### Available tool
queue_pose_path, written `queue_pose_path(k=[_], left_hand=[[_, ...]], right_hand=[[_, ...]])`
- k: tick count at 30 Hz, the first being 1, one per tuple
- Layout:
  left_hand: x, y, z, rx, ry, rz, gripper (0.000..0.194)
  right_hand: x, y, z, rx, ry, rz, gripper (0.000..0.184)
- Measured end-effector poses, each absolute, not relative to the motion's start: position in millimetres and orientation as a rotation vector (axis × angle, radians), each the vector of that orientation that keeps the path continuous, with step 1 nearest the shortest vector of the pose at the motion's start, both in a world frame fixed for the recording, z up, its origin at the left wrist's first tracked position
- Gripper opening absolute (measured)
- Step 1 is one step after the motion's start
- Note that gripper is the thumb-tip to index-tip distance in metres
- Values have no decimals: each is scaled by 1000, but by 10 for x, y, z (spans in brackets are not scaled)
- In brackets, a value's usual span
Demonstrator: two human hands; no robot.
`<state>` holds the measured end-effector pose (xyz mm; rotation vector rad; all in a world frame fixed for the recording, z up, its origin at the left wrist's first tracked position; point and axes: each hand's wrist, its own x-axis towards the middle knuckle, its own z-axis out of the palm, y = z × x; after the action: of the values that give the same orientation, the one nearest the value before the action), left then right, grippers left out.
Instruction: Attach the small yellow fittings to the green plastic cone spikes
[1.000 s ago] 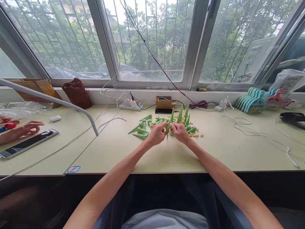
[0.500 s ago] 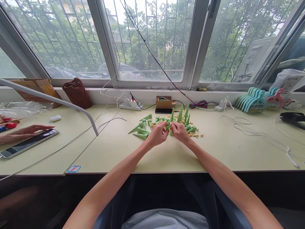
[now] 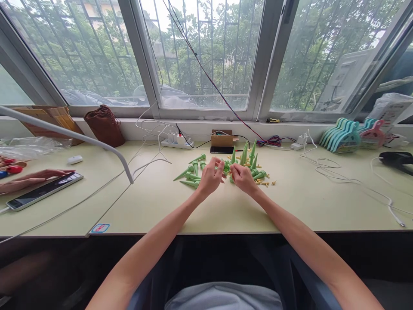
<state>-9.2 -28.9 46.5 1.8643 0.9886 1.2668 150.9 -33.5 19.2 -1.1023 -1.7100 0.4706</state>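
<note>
At the left edge of the frame lie red and blue beads (image 3: 14, 169), below a clear bag (image 3: 30, 148). A co-worker's hand (image 3: 38, 175) rests flat at the upper edge of a phone (image 3: 45, 191); above it sits a white case (image 3: 75, 159). Cardboard (image 3: 69, 122) and a brown pouch (image 3: 105, 126) lean by the window, and a grey tube (image 3: 127, 171) curves in from the left edge. A sticker (image 3: 100, 228) marks the table (image 3: 155, 206) at lower left.

Near the centre, green spikes (image 3: 185, 173) lie loosely heaped. At their right edge is the left hand (image 3: 210, 177), fingers loosely curled beside a green cap (image 3: 226, 169), its round opening showing between the hands; whether they grip it, I cannot tell. The right hand (image 3: 244, 177) has its fingertips drawn together close to the cap's right side; any small piece between them is hidden. Behind stands a small box (image 3: 222, 141). More spikes stand point up just above the right hand, with yellow pieces (image 3: 263, 184) scattered beside it.

Farther right come a charger (image 3: 300, 142), teal hangers (image 3: 343, 135), pink hangers (image 3: 374, 134) and, at the right edge, a black strap (image 3: 398, 160).
</note>
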Motion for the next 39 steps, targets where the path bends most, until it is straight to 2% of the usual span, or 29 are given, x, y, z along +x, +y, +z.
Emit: queue_pose_path(k=[10,28,39], left_hand=[[-88,-270,496,1406,909,908,38],[-121,-247,399,1734,888,1004,34],[-141,-278,398,1950,957,1059,43]], right_hand=[[1494,-358,196,-1065,-1724,470,39],[1525,-300,140,-1106,-1722,507,36],[1531,-278,122,-1120,-1731,453,38]])
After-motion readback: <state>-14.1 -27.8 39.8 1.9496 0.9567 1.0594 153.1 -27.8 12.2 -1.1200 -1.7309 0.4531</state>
